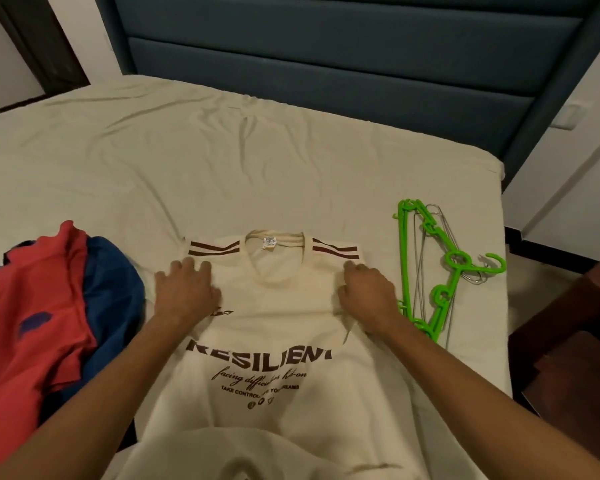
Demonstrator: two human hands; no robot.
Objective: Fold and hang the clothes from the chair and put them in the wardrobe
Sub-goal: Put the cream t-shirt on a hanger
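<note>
A cream T-shirt (271, 306) with brown shoulder stripes and the print "RESILIENT" lies front-up on the bed, its sides folded in. My left hand (184, 289) lies flat on its left shoulder area, fingers spread. My right hand (368, 292) rests on the right shoulder area with fingers curled down into the cloth; whether it pinches the fabric is unclear. A red garment (39, 306) lies over a blue garment (115, 278) in a heap left of the shirt. Green plastic hangers (444, 271) with thin wire hangers (426, 244) lie to the right.
The bed sheet (222, 161) is cream and wrinkled, with open surface behind the shirt. A dark blue padded headboard (326, 57) stands at the back. Dark wooden furniture (575, 341) sits off the bed's right edge. A dark door frame (39, 39) is at the far left.
</note>
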